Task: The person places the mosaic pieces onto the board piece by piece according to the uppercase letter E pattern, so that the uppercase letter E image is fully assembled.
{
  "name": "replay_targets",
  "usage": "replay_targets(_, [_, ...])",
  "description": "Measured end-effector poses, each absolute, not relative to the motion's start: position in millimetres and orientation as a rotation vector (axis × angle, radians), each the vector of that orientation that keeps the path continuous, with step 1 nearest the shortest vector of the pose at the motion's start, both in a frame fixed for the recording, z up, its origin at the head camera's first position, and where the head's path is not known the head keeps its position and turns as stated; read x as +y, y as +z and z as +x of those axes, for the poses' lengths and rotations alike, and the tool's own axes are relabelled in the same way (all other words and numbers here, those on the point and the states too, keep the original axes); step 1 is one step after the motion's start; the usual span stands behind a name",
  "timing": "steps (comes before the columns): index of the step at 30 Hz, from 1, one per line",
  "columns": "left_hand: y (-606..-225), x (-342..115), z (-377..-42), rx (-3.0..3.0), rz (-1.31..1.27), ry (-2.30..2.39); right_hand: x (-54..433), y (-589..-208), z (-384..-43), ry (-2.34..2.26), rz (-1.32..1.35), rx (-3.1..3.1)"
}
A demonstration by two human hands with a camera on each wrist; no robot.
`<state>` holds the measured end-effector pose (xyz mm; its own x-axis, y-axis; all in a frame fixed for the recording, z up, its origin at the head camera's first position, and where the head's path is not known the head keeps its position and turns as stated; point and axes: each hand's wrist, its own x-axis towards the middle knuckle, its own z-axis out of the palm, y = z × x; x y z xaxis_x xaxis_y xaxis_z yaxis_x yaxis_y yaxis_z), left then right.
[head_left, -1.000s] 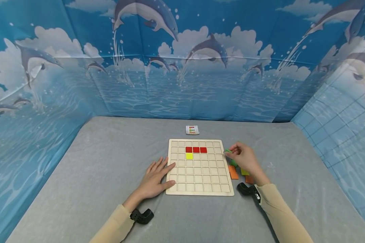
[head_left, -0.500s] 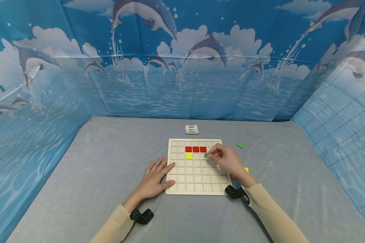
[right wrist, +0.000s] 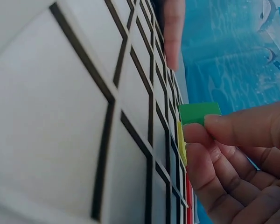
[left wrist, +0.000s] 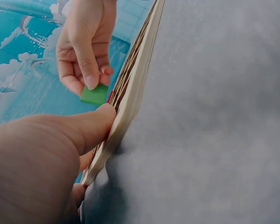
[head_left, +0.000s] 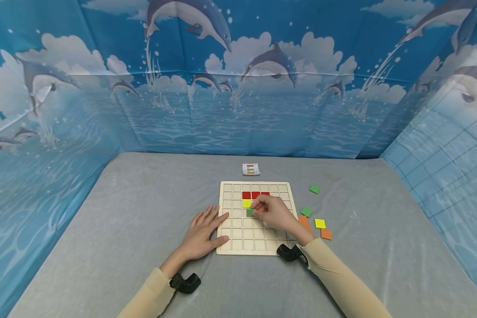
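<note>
My right hand pinches a green square tile between thumb and fingers, close over the wooden grid board. In the head view the tile hangs just below a yellow tile that sits in a cell. Above that yellow one is a row of red tiles, partly covered by my right hand. My left hand lies with fingers spread at the board's left edge, its thumb and fingertips resting on the rim.
Right of the board lie loose tiles: green ones, a yellow one and orange ones. A small card printed with a coloured grid lies behind the board on the grey cloth. A dolphin-print curtain stands behind.
My right hand has carried the green tile from the loose tiles on the right, leftward over the board, to below the yellow tile. My left hand has stayed in place.
</note>
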<state>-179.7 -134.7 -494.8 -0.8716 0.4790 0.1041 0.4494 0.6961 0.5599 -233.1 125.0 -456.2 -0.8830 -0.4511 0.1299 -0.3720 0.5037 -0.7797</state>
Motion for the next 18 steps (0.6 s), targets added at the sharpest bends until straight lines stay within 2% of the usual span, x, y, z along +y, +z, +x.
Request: replay_targets(18, [-495.2, -134.1, -179.9, 2.851, 0.778, 0.923, 114.0, -460.0, -234.1, -1.115, -0.772, 2.797])
